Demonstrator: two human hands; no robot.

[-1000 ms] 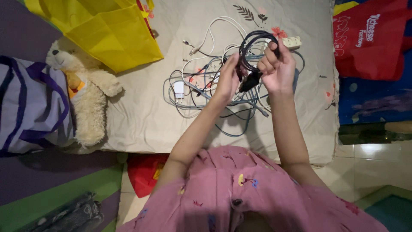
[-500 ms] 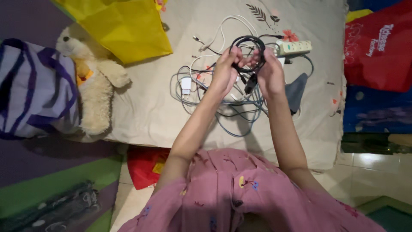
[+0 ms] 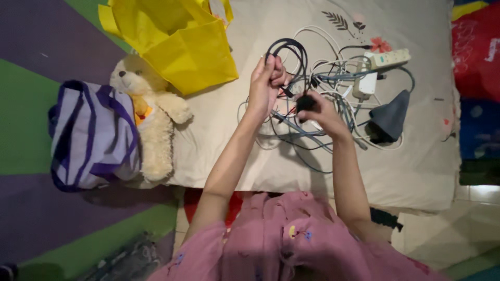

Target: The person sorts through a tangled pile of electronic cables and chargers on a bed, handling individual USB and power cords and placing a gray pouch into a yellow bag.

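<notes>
Left hand (image 3: 264,86) gripping black cable coil (image 3: 287,51), yellow bag (image 3: 174,39) alongside

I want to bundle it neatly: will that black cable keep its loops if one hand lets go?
Probably not. The black cable looks thin and floppy, looped only where the left hand pinches it. Its plug end, gripped by the right hand, seems heavier and may drag the loops open. It could also snag the cable pile underneath.

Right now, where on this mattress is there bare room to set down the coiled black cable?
Bare sheet lies between the teddy bear and the cable tangle, under the left hand holding the black cable, and along the near edge right of the right hand. It is crowded around the power strip.
</notes>
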